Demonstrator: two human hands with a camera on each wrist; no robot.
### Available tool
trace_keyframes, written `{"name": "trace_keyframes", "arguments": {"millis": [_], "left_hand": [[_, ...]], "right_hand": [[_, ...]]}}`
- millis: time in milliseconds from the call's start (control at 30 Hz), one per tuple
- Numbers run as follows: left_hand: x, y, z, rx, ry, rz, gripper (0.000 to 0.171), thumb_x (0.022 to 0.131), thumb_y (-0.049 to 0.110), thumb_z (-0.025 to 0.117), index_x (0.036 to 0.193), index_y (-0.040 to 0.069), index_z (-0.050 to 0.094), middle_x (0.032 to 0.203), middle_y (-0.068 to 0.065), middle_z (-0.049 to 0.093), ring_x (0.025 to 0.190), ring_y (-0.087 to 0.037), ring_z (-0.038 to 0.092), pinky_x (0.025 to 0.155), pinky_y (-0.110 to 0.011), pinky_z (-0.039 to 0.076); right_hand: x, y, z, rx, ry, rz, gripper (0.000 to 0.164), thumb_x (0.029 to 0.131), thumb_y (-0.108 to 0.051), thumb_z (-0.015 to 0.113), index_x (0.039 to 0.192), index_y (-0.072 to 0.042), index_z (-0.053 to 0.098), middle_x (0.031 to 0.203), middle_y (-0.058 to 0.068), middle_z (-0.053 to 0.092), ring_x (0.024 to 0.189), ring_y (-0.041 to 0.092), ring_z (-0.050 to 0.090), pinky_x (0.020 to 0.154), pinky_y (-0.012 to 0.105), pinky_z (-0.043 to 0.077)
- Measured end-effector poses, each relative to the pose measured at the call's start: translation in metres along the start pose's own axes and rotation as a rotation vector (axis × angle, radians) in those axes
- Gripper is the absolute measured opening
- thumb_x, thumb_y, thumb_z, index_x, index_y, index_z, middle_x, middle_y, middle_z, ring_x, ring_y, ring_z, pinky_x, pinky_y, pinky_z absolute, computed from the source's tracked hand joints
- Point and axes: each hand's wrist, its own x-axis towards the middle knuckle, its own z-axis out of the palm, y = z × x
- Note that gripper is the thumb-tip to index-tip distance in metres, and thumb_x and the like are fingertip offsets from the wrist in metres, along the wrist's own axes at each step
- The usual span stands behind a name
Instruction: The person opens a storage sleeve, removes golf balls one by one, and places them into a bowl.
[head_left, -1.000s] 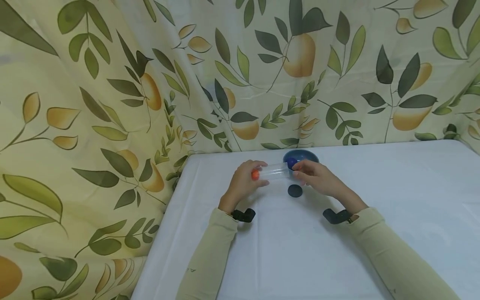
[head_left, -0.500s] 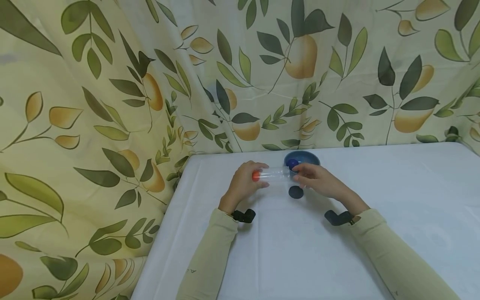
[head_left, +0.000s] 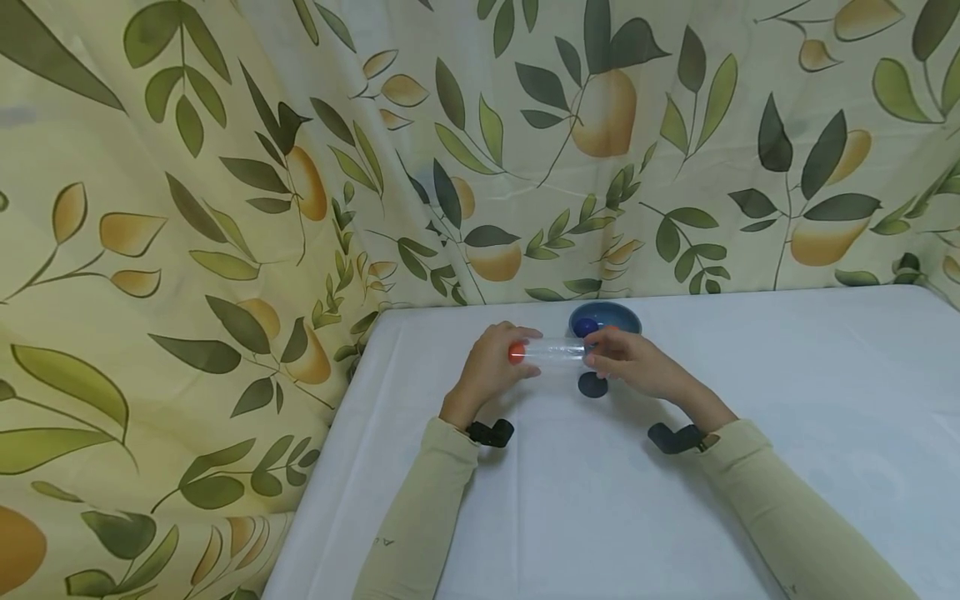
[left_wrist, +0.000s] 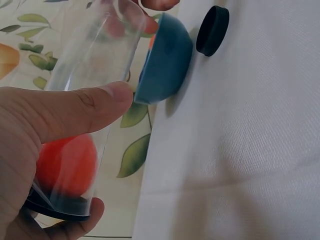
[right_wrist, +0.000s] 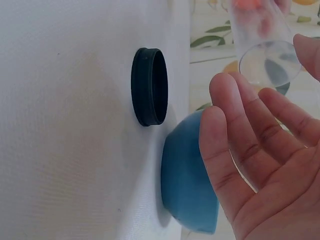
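Observation:
In the head view my left hand (head_left: pixel 491 367) grips a clear tube (head_left: pixel 558 352) near its left end, holding it lengthwise above the table. An orange-red ball (left_wrist: pixel 67 165) sits inside, by the dark cap (left_wrist: pixel 55 207) at that end. The tube's other end is uncapped; its round mouth shows in the right wrist view. My right hand (right_wrist: pixel 265 145) is beside this mouth with loosely extended fingers and no ball in it. Behind the hands stands a blue bowl (head_left: pixel 606 312) with a blue ball (head_left: pixel 586 327) in it. Something orange (left_wrist: pixel 152 41) shows at its rim.
A loose dark round cap (right_wrist: pixel 149 87) lies on the white table (head_left: pixel 600 500), below the right hand and in front of the bowl. Behind the table hangs a leaf-and-fruit patterned cloth (head_left: pixel 450 125). A black wrist camera (head_left: pixel 491 432) sits on each wrist.
The tube has shifted slightly right and down, with its mouth closer to the right fingers. Orange now shows near the right fingers at the bowl. The left hand keeps its grip.

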Motion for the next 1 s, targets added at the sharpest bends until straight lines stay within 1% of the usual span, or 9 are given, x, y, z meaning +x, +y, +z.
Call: {"name": "trace_keyframes", "arguments": {"millis": [133, 267, 400, 567, 767, 900, 1000], "left_hand": [[-0.0001, 0.0006, -0.0006, 0.014, 0.000, 0.011, 0.051, 0.079, 0.024, 0.090, 0.127, 0.024, 0.072, 0.117, -0.002, 0.068, 0.104, -0.018, 0.058, 0.090, -0.032, 0.050], [0.0000, 0.0003, -0.0003, 0.028, 0.005, 0.023, 0.052, 0.078, 0.023, 0.090, 0.127, 0.024, 0.072, 0.117, -0.001, 0.068, 0.104, -0.017, 0.058, 0.089, -0.031, 0.050], [0.0000, -0.0003, 0.0003, 0.054, 0.013, 0.042, 0.053, 0.077, 0.022, 0.091, 0.127, 0.024, 0.072, 0.115, 0.000, 0.068, 0.105, -0.017, 0.058, 0.088, -0.030, 0.051], [-0.0008, 0.0001, -0.0005, 0.073, 0.016, 0.058, 0.052, 0.078, 0.022, 0.091, 0.127, 0.025, 0.072, 0.114, 0.000, 0.068, 0.107, -0.018, 0.059, 0.089, -0.032, 0.051], [-0.0014, 0.0016, -0.0020, 0.062, 0.008, 0.048, 0.051, 0.078, 0.024, 0.090, 0.126, 0.026, 0.072, 0.119, -0.001, 0.068, 0.108, -0.018, 0.059, 0.091, -0.034, 0.052], [-0.0011, 0.0017, -0.0014, 0.059, 0.000, 0.041, 0.051, 0.079, 0.023, 0.090, 0.127, 0.025, 0.072, 0.120, -0.001, 0.068, 0.107, -0.019, 0.058, 0.090, -0.035, 0.051], [-0.0007, 0.0010, -0.0007, 0.054, -0.001, 0.034, 0.051, 0.079, 0.023, 0.090, 0.127, 0.025, 0.072, 0.121, -0.002, 0.068, 0.107, -0.019, 0.058, 0.090, -0.035, 0.051]], "right_hand": [[0.0002, 0.0006, 0.0011, -0.002, -0.001, -0.002, 0.044, 0.101, -0.025, 0.065, 0.135, 0.001, 0.055, 0.117, 0.017, 0.067, 0.100, 0.027, 0.068, 0.081, 0.033, 0.054], [0.0009, 0.0016, 0.0021, -0.016, -0.001, -0.005, 0.044, 0.101, -0.024, 0.065, 0.135, 0.002, 0.055, 0.117, 0.017, 0.068, 0.103, 0.028, 0.069, 0.082, 0.033, 0.053], [0.0014, 0.0011, 0.0028, -0.028, -0.007, -0.005, 0.046, 0.101, -0.024, 0.066, 0.136, 0.003, 0.054, 0.118, 0.018, 0.069, 0.103, 0.027, 0.069, 0.084, 0.034, 0.052], [0.0013, -0.0006, 0.0032, -0.032, -0.010, -0.005, 0.046, 0.100, -0.024, 0.067, 0.135, 0.003, 0.055, 0.119, 0.019, 0.069, 0.100, 0.025, 0.069, 0.083, 0.032, 0.052], [0.0009, 0.0007, 0.0031, -0.015, -0.015, -0.008, 0.045, 0.100, -0.023, 0.067, 0.135, 0.002, 0.056, 0.120, 0.019, 0.068, 0.099, 0.025, 0.070, 0.082, 0.031, 0.054], [-0.0001, 0.0026, 0.0032, -0.005, -0.022, -0.011, 0.045, 0.100, -0.019, 0.067, 0.138, 0.002, 0.054, 0.125, 0.021, 0.066, 0.104, 0.027, 0.069, 0.085, 0.030, 0.054], [-0.0005, 0.0027, 0.0035, -0.004, -0.022, -0.012, 0.046, 0.100, -0.017, 0.066, 0.139, 0.002, 0.053, 0.129, 0.021, 0.065, 0.111, 0.029, 0.068, 0.088, 0.031, 0.055]]}}
